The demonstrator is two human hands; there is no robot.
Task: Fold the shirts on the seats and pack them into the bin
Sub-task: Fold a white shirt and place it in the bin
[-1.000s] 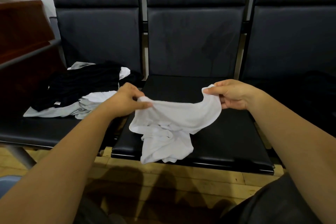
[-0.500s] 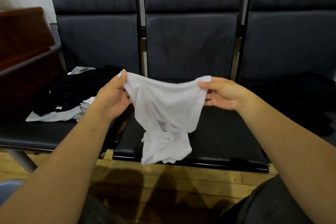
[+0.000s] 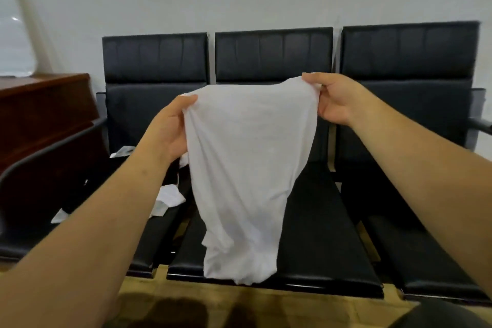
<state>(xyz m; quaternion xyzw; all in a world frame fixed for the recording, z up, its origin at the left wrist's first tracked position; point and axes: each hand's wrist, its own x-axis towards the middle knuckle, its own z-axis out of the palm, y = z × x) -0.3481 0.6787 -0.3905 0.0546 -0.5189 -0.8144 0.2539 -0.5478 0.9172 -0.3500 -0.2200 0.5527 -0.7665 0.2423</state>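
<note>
A white shirt (image 3: 247, 173) hangs in the air in front of the middle black seat (image 3: 324, 242), its lower end bunched at the seat's front edge. My left hand (image 3: 170, 128) grips its upper left edge and my right hand (image 3: 332, 98) pinches its upper right edge, so the cloth is stretched between them. On the left seat (image 3: 149, 242) lies a pile of other clothes (image 3: 165, 197), dark and white, partly hidden behind my left arm. No bin is in view.
Three black padded seats stand in a row against a pale wall. A brown wooden cabinet (image 3: 45, 114) stands at the left behind a dark armrest (image 3: 40, 157). Dark cloth lies on the right seat (image 3: 426, 247). Wooden floor runs below.
Both hands have lifted the white shirt up off the middle seat and spread it wider. The camera has tilted upward, showing the wall above the seats.
</note>
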